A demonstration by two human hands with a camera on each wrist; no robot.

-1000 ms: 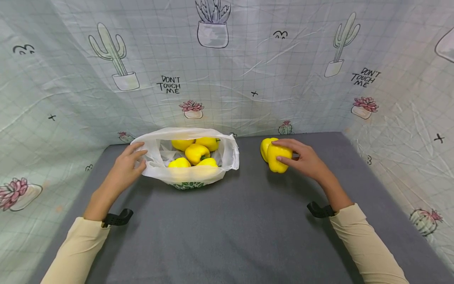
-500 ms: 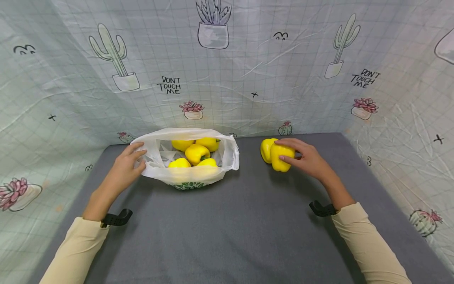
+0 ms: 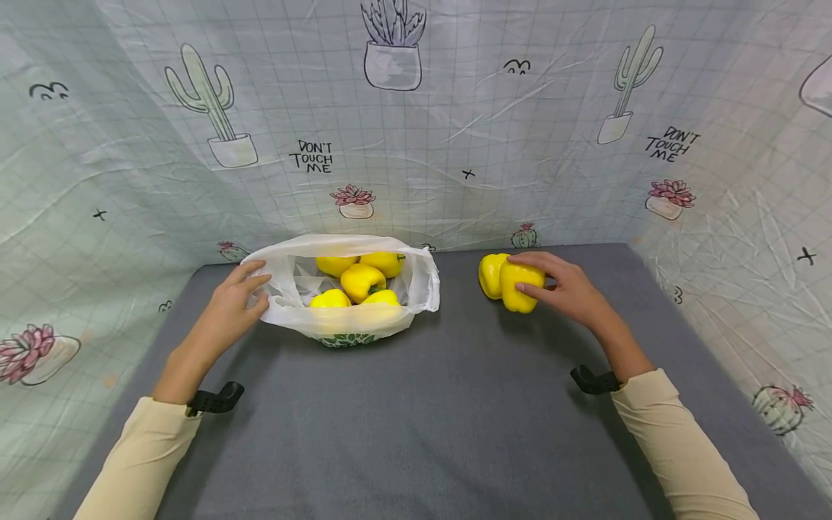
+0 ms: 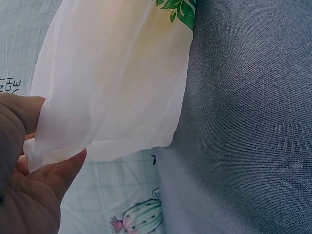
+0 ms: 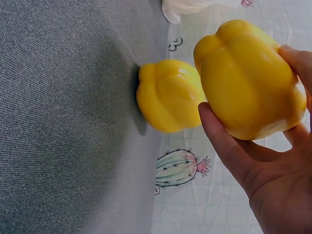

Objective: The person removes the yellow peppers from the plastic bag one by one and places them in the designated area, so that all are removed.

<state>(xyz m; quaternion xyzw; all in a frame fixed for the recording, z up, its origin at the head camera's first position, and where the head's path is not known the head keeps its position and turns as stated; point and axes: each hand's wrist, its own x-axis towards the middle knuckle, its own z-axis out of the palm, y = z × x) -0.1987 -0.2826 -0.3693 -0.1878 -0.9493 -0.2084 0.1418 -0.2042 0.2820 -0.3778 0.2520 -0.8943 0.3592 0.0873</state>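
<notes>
A white plastic bag (image 3: 299, 318) with a green leaf print stands on the left of the table, its mouth spread toward me. Several yellow bell peppers (image 3: 361, 282) lie inside it. My left hand (image 3: 227, 310) pinches the left edge of the bag's mouth between thumb and fingers. On the right, my right hand (image 3: 565, 289) grips a yellow bell pepper (image 5: 248, 80) with thumb and fingers around its sides. In the right wrist view this pepper is off the table. Another yellow bell pepper (image 3: 490, 276) sits on the table just behind and left of it.
A dark grey cloth covers the table (image 3: 403, 419). Close behind its far edge hangs a pale curtain (image 3: 416, 144) printed with cacti, which also runs along both sides. A black wrist strap (image 3: 217, 399) sticks out from each wrist.
My right hand has shifted slightly right with its pepper, so more of the pepper behind shows. The left hand and the bag have stayed in place.
</notes>
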